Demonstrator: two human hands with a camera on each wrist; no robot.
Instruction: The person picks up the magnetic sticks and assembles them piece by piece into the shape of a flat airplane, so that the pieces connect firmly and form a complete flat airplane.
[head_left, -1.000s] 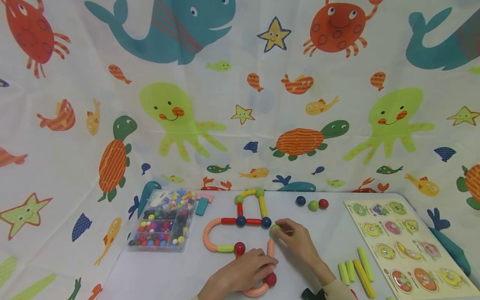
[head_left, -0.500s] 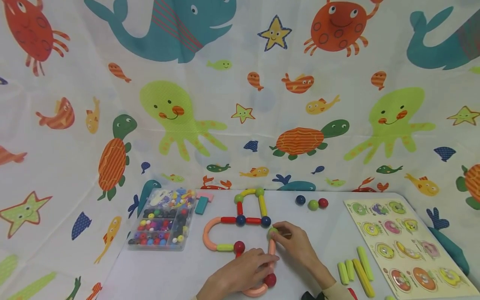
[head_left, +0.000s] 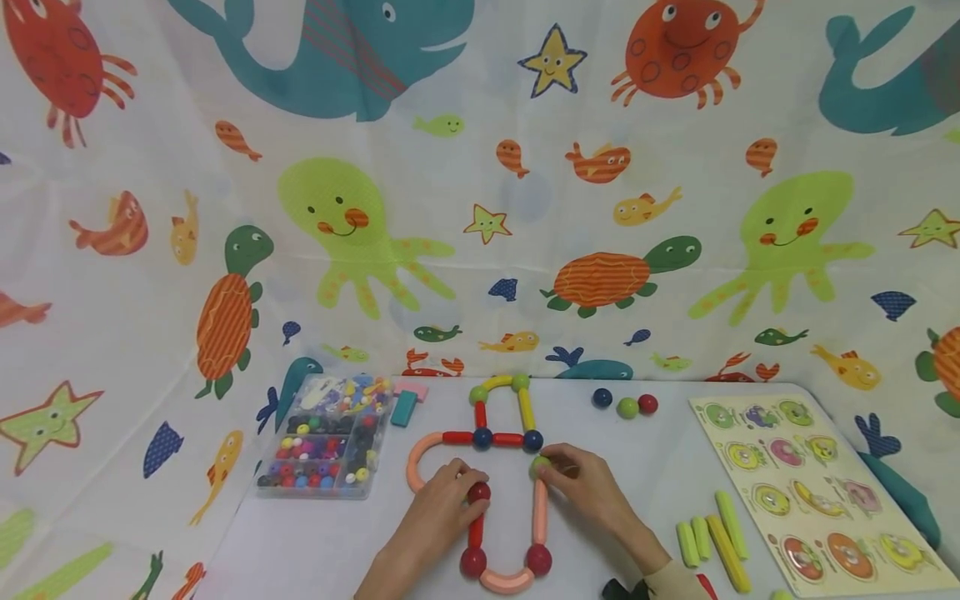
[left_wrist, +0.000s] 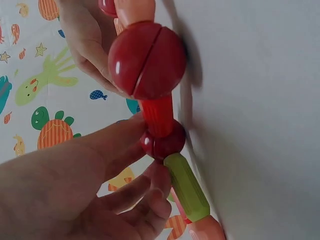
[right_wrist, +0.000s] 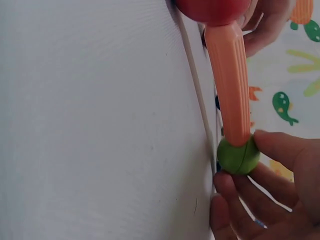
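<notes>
On the white table (head_left: 337, 542) — sea-creature curtain (head_left: 480, 208) behind; left fingers (left_wrist: 125, 135) pinch red ball (head_left: 479, 492); right fingers (right_wrist: 280, 147) pinch green ball (head_left: 539, 466).

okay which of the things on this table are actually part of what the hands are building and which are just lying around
In use: left hand pinching the red ball; right hand pinching the green ball; peach rod; red rod.

Lying about: bead box; three loose balls; puzzle board; green sticks.
</notes>
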